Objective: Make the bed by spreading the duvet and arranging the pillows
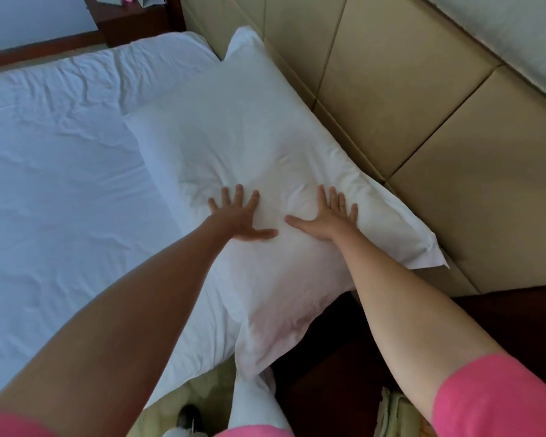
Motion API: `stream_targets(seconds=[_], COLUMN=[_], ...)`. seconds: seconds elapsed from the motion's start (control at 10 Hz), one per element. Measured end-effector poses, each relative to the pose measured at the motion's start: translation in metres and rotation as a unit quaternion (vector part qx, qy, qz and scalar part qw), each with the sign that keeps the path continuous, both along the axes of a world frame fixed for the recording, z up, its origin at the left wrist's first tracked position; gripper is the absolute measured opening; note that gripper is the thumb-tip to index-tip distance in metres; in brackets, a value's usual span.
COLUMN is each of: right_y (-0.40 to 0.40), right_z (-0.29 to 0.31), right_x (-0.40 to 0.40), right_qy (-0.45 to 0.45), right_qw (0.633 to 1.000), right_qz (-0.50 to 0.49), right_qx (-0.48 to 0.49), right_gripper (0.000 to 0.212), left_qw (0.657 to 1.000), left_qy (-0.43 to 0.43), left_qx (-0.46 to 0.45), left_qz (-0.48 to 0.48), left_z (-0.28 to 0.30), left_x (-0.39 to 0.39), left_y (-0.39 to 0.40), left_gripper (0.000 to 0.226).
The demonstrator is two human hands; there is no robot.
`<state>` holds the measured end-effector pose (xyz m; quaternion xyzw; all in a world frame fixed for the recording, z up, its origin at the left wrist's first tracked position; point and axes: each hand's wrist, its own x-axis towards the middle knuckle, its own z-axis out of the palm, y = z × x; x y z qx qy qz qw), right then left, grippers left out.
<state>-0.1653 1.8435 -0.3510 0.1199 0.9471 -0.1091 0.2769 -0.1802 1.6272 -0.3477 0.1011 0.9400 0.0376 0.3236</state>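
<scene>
1. We are pressing the left hand and the right hand, both flat with fingers spread, on the white pillow.
2. The pillow is lying at the bed's right, against the padded headboard.
3. It looks soft and light; we are judging its corners the best hold.

So my left hand and right hand are flat on the pillow, side by side, thumbs nearly touching. The pillow lies on the bed sheet, right up against the headboard on its right. Nightstand sits past the far end.
</scene>
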Motion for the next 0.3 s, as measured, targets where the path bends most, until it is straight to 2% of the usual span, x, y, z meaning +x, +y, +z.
stream_targets(seconds=[0.1,0.2,0.3], right_y=[-0.005,-0.022,-0.058], right_z=[0.023,0.042,0.061], right_x=[0.033,0.065,0.102], right_qy=[-0.017,0.016,0.04], right_qw=[0.999,0.997,0.994], right_qz=[-0.038,-0.071,-0.1], right_qx=[-0.013,-0.031,-0.031], right_gripper=[0.115,0.089,0.053], left_qw=[0.999,0.997,0.996], left_qy=[0.003,-0.011,-0.003], left_qx=[0.016,0.051,0.065], left_qz=[-0.027,-0.062,-0.064], left_z=[0.018,0.033,0.055], left_x=[0.027,0.062,0.099], left_y=[-0.007,-0.027,-0.066], left_gripper=[0.108,0.082,0.042])
